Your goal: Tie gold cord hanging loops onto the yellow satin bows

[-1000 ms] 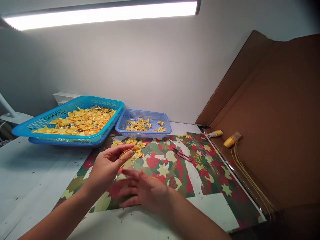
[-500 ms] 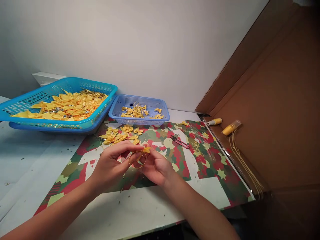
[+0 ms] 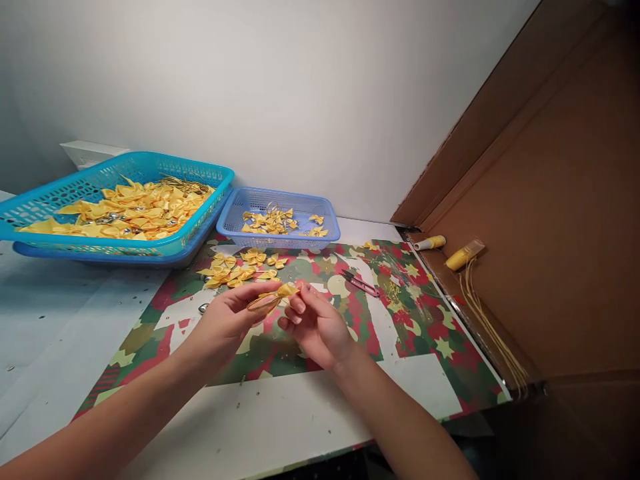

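Bow of yellow ribbon is above the patterned surface, pinched in the left hand; the right hand touches its right end, though I cannot tell whether it grips.

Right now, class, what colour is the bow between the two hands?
The bow is yellow, seen best in the head view.
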`<state>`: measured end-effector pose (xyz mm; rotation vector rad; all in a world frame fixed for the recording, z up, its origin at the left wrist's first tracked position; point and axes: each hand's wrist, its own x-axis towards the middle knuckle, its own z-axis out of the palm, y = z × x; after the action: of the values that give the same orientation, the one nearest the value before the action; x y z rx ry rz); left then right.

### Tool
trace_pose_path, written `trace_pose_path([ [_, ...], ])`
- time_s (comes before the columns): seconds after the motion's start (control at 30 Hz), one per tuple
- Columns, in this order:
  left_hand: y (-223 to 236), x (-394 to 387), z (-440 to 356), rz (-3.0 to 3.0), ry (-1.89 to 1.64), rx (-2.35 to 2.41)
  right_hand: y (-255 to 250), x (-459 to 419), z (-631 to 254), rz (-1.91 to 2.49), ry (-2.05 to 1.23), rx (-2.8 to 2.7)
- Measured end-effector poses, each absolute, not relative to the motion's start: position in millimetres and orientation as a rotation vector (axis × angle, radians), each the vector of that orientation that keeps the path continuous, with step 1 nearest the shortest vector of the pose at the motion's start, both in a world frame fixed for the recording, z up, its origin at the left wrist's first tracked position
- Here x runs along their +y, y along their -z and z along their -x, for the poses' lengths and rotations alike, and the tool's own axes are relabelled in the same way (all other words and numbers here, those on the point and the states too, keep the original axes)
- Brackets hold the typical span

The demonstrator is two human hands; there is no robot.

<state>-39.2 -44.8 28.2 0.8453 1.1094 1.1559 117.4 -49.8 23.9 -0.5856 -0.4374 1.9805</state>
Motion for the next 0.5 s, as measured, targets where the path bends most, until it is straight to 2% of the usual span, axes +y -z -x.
trace_pose_path([
  [0.13,-26.6,-44.4,41.4,-0.716,-0.978,0.997,-21.2,-47.5,-119.6,0.670,-1.919,-0.428],
  [0.5,-28.1,-49.5,43.9,-0.877,-0.632,0.834,-19.0,-42.4,-123.0,0.808,-1.786,-0.508],
])
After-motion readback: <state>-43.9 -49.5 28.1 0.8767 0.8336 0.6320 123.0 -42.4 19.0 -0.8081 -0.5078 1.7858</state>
